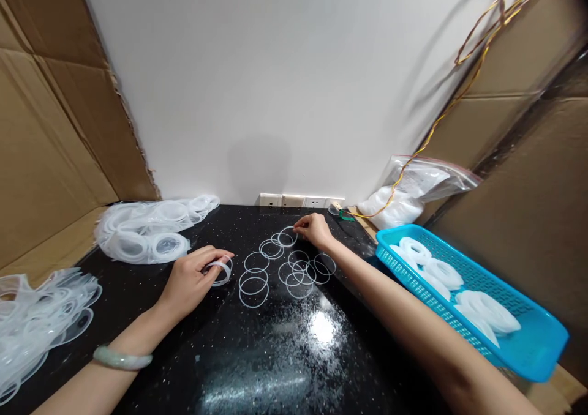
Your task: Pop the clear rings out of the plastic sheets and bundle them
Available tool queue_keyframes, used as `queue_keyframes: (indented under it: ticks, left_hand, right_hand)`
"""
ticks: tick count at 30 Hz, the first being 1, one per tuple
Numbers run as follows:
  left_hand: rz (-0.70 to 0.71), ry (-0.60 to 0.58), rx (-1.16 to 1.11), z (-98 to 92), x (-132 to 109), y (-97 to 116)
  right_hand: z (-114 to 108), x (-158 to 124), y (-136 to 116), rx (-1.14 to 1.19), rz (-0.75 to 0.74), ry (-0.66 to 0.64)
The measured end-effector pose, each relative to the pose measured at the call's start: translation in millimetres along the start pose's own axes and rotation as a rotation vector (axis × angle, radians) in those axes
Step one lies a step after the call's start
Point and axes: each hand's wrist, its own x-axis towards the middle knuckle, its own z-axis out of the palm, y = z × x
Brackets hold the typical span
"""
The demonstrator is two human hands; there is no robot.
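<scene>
My left hand is closed round a small stack of translucent rings, held just over the black speckled countertop. Farther off, my right hand pinches the edge of a thin clear ring at the upper end of a row. Several overlapping thin rings run down from there toward me. Beside that row, a cluster of more thin rings lies overlapped on the counter, left of my right forearm.
A blue basket at right holds bundles of white rings. Bagged rings and loose ring scraps lie at left. Behind the basket sits a zip bag. Sockets line the wall; a twisted yellow wire hangs at right.
</scene>
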Motion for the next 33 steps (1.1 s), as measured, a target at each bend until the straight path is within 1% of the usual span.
queue_keyframes:
  ticks: [2,5,7,10,12,17,20,23,25,28,29,31,33]
  left_hand:
    - [0.002,0.003,0.000,0.1,0.3,0.0]
    - [-0.001,0.009,0.006,0.0,0.8,0.4]
    - [-0.004,0.005,0.009,-0.1,0.9,0.9]
    - [-0.015,-0.008,0.011,-0.4,0.9,1.6]
    - [-0.027,-0.010,0.016,-0.7,0.8,1.8]
    - [-0.043,-0.014,0.038,-1.2,0.7,1.3]
    - [-0.056,-0.017,0.059,-1.1,1.2,1.3]
    - [-0.059,-0.025,0.066,-0.5,2.1,1.6]
    - [-0.054,-0.037,0.060,-0.2,2.5,1.7]
    - [-0.045,-0.060,0.047,-0.3,2.3,1.7]
    - [-0.043,-0.068,0.043,-0.5,2.1,1.7]
    - [-0.039,-0.076,0.036,-1.2,1.6,1.8]
    - [-0.039,-0.076,0.030,-1.8,1.2,1.8]
  right_hand:
    - [0.0,-2.7,-0.8,-0.034,0.016,0.035]
    - [0.3,-5.1,0.1,-0.089,0.014,0.047]
    - [0.0,-4.9,2.7,-0.063,0.010,0.043]
    - [-2.6,-2.4,7.6,0.126,0.022,0.033]
    - [-5.2,-0.6,10.3,0.267,0.064,0.018]
    - [-8.3,-0.8,14.0,0.524,0.181,-0.088]
    - [-8.1,-2.8,15.5,0.585,0.197,-0.112]
    - [-9.1,-3.9,15.7,0.588,0.199,-0.097]
    - [-11.1,-4.1,14.8,0.667,0.196,-0.100]
    - [-15.3,-3.3,13.4,0.847,0.217,-0.178]
    - [-16.5,-2.6,13.5,0.871,0.232,-0.206]
    - [-18.0,-0.4,15.3,0.811,0.254,-0.225]
    - [-17.6,2.4,18.8,0.638,0.251,-0.178]
